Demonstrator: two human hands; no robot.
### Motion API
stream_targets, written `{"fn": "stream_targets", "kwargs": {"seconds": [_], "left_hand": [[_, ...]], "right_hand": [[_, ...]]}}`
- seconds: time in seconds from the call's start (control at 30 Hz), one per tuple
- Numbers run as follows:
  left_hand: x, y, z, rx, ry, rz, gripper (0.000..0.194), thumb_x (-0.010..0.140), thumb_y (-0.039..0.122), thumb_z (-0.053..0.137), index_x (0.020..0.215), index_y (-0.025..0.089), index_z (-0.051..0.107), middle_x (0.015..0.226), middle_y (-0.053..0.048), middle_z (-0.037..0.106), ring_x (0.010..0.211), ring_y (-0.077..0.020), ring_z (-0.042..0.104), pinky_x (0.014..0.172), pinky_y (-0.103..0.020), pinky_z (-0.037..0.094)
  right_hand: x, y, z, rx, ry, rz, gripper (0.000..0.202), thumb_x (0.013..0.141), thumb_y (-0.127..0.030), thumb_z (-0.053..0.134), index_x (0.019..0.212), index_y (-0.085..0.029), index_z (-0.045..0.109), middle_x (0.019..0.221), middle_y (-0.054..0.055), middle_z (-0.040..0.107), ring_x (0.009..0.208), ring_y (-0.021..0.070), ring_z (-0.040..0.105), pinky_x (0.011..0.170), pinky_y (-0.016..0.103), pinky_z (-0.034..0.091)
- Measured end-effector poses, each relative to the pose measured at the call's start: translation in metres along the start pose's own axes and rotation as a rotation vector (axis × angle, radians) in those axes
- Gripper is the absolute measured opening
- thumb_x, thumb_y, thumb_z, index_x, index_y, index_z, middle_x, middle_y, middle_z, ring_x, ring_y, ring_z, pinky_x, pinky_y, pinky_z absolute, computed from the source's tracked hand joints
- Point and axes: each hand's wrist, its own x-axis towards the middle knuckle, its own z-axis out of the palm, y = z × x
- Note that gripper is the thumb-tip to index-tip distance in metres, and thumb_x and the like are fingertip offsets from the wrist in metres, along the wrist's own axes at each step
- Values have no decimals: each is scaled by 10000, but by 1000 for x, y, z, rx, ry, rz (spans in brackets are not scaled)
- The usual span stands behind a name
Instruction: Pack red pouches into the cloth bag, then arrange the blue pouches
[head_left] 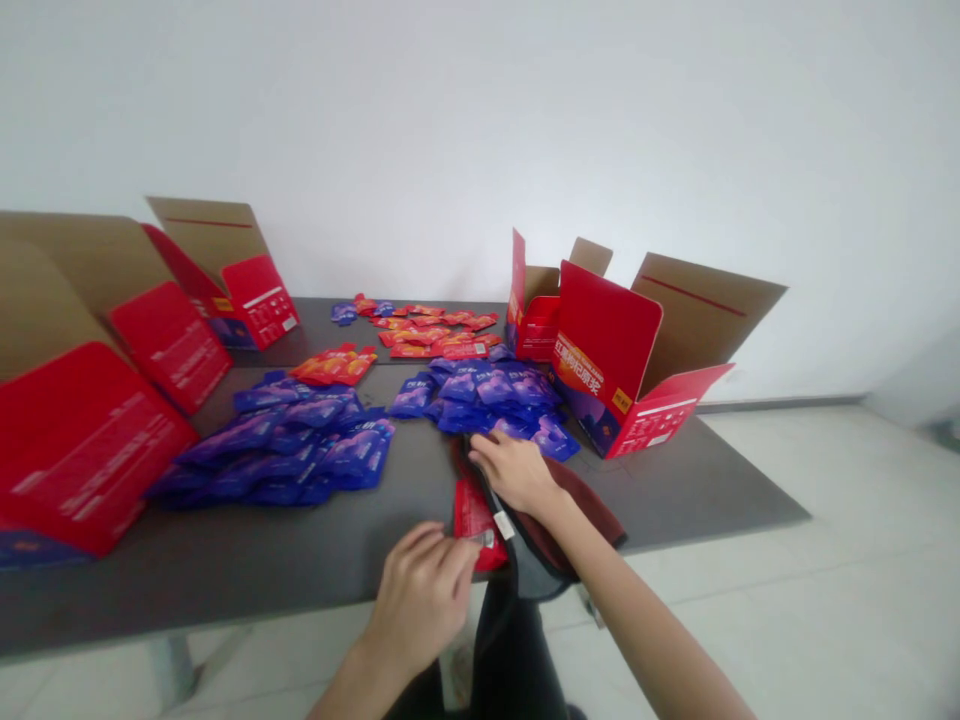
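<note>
Firstly, a plain white wall (450,130) is noted behind everything. Before it is placed one dark grey table (225,545). Listed next are four red cartons, flaps raised: the front left carton (82,450), the rear left carton (259,300), the front right carton (607,380) and the rear right carton (536,320). Two heaps of blue-purple sachets are recorded between them, the left heap (292,440) and the right heap (495,395); a spread of red-orange sachets (439,335) is set farther back. At the near edge is found one brown-and-grey cloth piece (577,490), black-edged. Its far end is gripped by the right hand (514,470), fingers closed over the border. The left hand (427,590) is held lower, fingers curled; whether anything is pinched by them cannot be told. One red packet (472,515) is partly covered by the cloth's left border. Its long axis is directed roughly from the table's near edge toward the wall. Its near end is placed just beside the left fingertips, which are nearer than the right; from the right fingers, it is situated nearward. Last, one white label (504,525) is attached to the cloth's border.
</note>
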Motion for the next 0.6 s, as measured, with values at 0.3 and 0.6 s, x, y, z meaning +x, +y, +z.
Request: {"fn": "stream_targets", "kwargs": {"seconds": [0.3, 0.6], "left_hand": [[-19, -25, -9, -387, 159, -772, 272, 822, 401, 485, 917, 154, 550, 857, -95, 684, 778, -220, 661, 676, -330, 534], [-25, -30, -30, 329, -113, -138, 386, 876, 225, 421, 1255, 289, 456, 1423, -95, 346, 1312, -305, 283, 984, -586, 294]], "right_hand": [[-48, 25, -25, 403, 515, 158, 226, 926, -342, 359, 892, -220, 547, 894, 36, 580, 822, 163, 567, 757, 265, 416], [-49, 11, -8, 382, 449, 92, 218, 929, -302, 366, 921, -218, 567, 915, 32, 593, 810, 145, 575, 741, 245, 427]]}}
